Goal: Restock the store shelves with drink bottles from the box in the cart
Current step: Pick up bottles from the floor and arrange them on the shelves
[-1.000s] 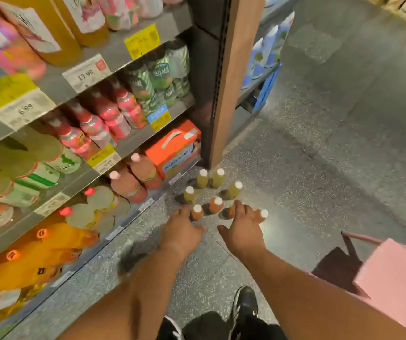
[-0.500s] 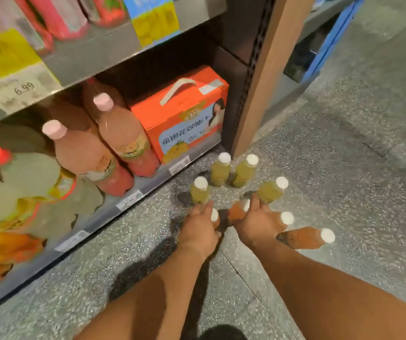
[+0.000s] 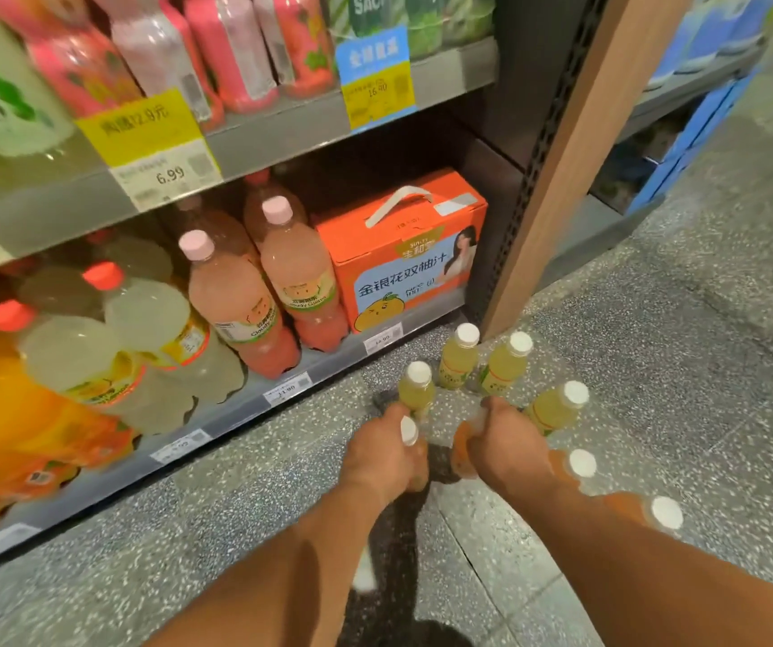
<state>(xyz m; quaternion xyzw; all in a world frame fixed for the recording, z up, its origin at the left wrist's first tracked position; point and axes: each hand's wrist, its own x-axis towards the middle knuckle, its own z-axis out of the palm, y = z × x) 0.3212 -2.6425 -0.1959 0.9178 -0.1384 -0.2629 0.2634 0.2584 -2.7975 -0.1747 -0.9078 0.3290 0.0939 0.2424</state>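
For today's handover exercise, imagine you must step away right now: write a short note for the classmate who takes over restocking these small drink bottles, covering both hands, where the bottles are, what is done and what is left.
Left hand: closed on a small orange-juice bottle with a white cap.
Right hand: closed on another small orange bottle.
Four small yellow-green bottles with white caps stand on the speckled grey floor, in front of the orange carry-handle carton on the bottom shelf.
Two more small orange white-capped bottles are by the right forearm.
Done: bottles set out on the floor.
Left: shelve them all; none looks shelved yet.
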